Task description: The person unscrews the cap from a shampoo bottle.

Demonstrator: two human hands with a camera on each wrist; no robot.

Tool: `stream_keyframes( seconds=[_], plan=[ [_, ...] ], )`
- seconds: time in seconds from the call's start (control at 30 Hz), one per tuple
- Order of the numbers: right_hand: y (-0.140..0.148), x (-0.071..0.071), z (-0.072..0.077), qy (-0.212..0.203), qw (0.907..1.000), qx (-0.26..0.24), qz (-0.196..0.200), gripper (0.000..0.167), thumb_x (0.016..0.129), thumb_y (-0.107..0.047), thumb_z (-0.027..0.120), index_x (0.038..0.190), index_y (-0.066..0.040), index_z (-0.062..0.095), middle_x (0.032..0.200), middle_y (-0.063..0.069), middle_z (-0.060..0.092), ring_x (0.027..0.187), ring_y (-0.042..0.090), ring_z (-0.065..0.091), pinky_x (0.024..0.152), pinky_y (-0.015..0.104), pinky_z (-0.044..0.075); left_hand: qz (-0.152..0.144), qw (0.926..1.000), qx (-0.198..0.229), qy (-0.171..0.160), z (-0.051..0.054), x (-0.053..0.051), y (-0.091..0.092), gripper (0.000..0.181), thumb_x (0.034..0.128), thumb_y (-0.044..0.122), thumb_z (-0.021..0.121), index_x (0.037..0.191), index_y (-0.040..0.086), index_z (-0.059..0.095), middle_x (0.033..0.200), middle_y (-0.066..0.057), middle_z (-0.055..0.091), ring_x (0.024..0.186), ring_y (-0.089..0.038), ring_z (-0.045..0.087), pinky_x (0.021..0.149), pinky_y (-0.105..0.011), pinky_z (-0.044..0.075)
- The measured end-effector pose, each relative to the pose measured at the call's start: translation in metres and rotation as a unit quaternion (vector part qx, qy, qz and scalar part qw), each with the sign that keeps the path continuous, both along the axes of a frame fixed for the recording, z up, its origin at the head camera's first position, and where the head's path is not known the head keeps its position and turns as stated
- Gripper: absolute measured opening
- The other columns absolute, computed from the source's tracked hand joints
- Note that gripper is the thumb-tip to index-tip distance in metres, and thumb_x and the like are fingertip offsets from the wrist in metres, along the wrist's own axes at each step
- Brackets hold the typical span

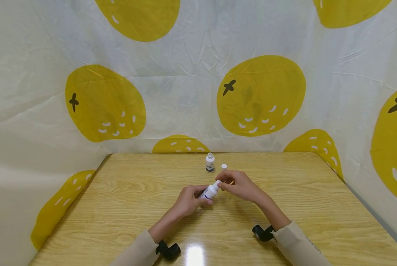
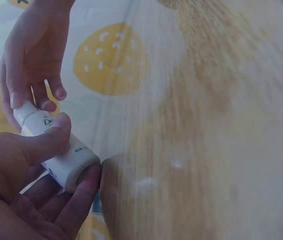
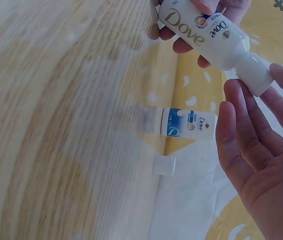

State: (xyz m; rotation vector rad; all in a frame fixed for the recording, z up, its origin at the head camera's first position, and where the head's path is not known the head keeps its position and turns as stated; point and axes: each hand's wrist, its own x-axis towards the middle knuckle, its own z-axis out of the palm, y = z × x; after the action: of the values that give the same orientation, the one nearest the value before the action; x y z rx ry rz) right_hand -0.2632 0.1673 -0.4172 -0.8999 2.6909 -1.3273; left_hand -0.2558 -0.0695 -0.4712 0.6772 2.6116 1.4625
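Observation:
A small white Dove bottle is gripped by my left hand, its capped end tilted up and to the right. In the left wrist view, the thumb presses along the bottle's side and the fingers wrap beneath. My right hand pinches the bottle's white cap between thumb and fingertips. The cap sits on the bottle's neck; whether it is screwed tight cannot be seen. Behind the hands stands a second Dove bottle, upright and uncapped, with a blue band on its label in the right wrist view.
A loose white cap sits on the table just right of the standing bottle. The wooden table meets a white curtain with yellow fruit prints at its back and sides. Black wrist devices are strapped near both sleeves.

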Motion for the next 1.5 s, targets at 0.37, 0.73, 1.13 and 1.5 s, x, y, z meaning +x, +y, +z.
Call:
stream_keyframes(
  seconds=[0.37,0.73,1.13,1.5],
  plan=[
    [-0.0006,0.0015,0.0019,-0.017,0.9995,0.006,-0.026,0.025,0.100,-0.028,0.069,0.116,-0.008,0.072,0.100,0.006,0.075,0.085,0.016,0.067,0.073,0.028,0.054,0.002,1.0000,-0.004,0.004,0.0003,0.0004,0.0002,0.046,0.0886,0.021,0.083,0.132,0.014,0.072,0.120,-0.007,0.076,0.106,-0.018,0.070,0.083,-0.034,0.056],
    [-0.0005,0.0019,0.0022,-0.014,0.9998,0.005,-0.013,0.018,0.100,-0.024,0.069,0.110,-0.010,0.074,0.096,0.004,0.075,0.083,0.016,0.066,0.075,0.027,0.054,0.005,1.0000,-0.005,0.003,0.0006,0.0004,0.0006,0.045,0.0886,0.022,0.083,0.132,0.015,0.072,0.120,-0.006,0.076,0.106,-0.018,0.069,0.085,-0.035,0.056],
    [-0.0001,0.0012,0.0012,-0.010,0.9998,0.006,-0.013,0.022,0.099,-0.025,0.070,0.116,-0.011,0.072,0.102,0.006,0.075,0.086,0.015,0.067,0.074,0.027,0.055,0.004,1.0000,-0.005,-0.002,0.0011,0.0010,0.0008,0.046,0.0894,0.023,0.082,0.133,0.013,0.071,0.123,-0.007,0.076,0.109,-0.020,0.070,0.087,-0.039,0.056],
    [-0.0004,0.0006,0.0004,-0.011,0.9998,0.004,-0.018,0.021,0.100,-0.026,0.069,0.112,-0.009,0.073,0.096,0.003,0.074,0.083,0.015,0.066,0.075,0.028,0.054,0.008,0.9999,-0.006,0.004,-0.0006,-0.0007,0.0008,0.046,0.0875,0.023,0.084,0.131,0.016,0.073,0.119,-0.004,0.077,0.104,-0.016,0.069,0.083,-0.033,0.055]
  ],
)
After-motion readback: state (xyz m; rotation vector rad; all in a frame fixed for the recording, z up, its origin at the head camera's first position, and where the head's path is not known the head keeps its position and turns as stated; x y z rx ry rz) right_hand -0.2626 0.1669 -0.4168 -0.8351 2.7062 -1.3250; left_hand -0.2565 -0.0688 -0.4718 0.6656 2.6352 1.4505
